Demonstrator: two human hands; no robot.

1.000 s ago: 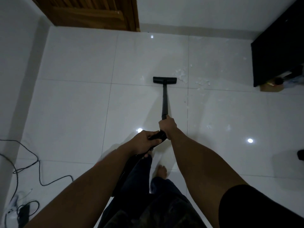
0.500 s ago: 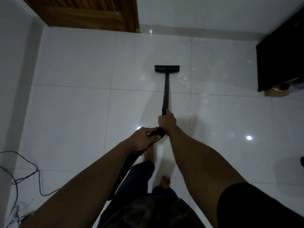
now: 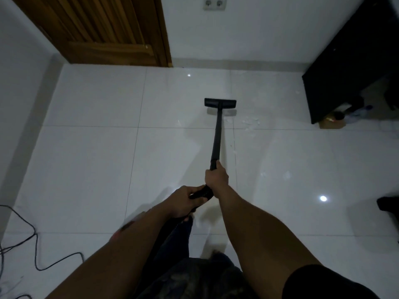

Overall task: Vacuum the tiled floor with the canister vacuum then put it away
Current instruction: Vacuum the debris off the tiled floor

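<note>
Dim, cool lighting is recorded. 2 glare spots are noted on the glossy tiled floor (image 3: 90, 173). Straight lines are bowed at the edges. The left forearm (image 3: 112, 251) is motion-blurred.

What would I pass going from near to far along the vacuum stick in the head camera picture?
First the left hand grip → right hand grip → long black vacuum tube → flat black floor nozzle → white double wall socket.

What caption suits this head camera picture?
Left hand and right hand grip a black vacuum wand, its floor head on white tiles beside scattered scraps.
</note>
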